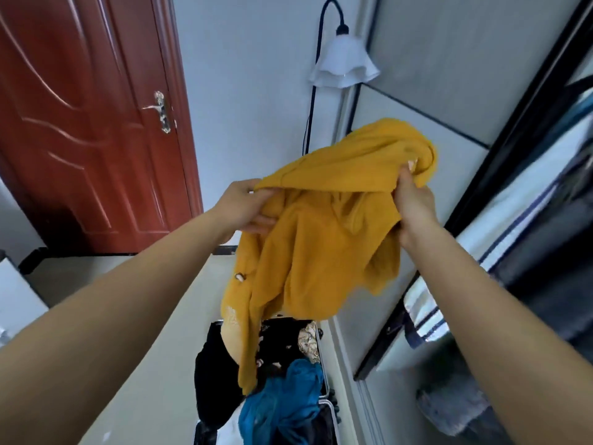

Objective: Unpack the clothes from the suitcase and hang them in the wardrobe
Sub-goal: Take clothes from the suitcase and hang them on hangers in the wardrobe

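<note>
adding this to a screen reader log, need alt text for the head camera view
The left hand and right hand hold a mustard-yellow garment up by its top edge, above an open suitcase on the floor with a blue garment inside. A red door is at left, a white-shaded lamp behind.

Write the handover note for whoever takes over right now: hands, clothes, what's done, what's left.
Left hand and right hand both grip the yellow garment, held up above the open suitcase.
Blue garment and a patterned piece lie in the suitcase.
Wardrobe stands to the right.
Done: yellow garment lifted out.
Left: hang it, then unpack the rest. No hanger in view.
</note>
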### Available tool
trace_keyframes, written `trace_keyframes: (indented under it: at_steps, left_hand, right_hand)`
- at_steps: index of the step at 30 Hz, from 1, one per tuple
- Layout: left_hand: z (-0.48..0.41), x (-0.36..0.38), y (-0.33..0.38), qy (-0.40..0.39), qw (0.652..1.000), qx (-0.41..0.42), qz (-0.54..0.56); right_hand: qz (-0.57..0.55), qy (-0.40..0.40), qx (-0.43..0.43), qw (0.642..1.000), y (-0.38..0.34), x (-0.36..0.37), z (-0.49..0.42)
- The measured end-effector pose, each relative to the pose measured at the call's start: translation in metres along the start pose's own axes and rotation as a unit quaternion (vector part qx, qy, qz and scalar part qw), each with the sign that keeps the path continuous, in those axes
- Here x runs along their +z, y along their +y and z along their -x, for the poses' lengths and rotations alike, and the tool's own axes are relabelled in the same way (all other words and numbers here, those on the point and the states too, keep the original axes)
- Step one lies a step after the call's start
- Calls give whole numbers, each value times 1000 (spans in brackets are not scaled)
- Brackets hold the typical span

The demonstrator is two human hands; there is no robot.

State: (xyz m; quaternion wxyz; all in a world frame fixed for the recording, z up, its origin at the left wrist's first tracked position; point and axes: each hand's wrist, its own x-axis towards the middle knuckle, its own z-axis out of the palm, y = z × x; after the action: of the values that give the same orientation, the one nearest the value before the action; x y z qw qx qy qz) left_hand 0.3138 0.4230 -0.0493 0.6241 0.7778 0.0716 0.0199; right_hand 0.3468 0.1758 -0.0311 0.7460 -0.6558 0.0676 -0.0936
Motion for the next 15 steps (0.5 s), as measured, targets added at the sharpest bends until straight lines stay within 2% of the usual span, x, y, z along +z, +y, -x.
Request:
trace_keyframes:
  at_steps: [3,7,9,12,15]
  left_hand:
    - [12,-27,22,45,999,-1,-17]
    - [30,-51,26,82,996,38,-24]
    - [40,-55,23,86,995,57,-3]
    - [51,-57,21,109,990,67,67]
    - [62,-61,28,107,978,52,173]
  right_hand:
    - [149,-22,-136,979,-66,-8,14]
    - [286,-33,-221,932,-96,-18,30]
    - [313,-33,-230,921,-99,-22,37]
    - [318,-60,-208,923,-101,-26,45]
    - [221,-32,-152,963,-106,-29,48]
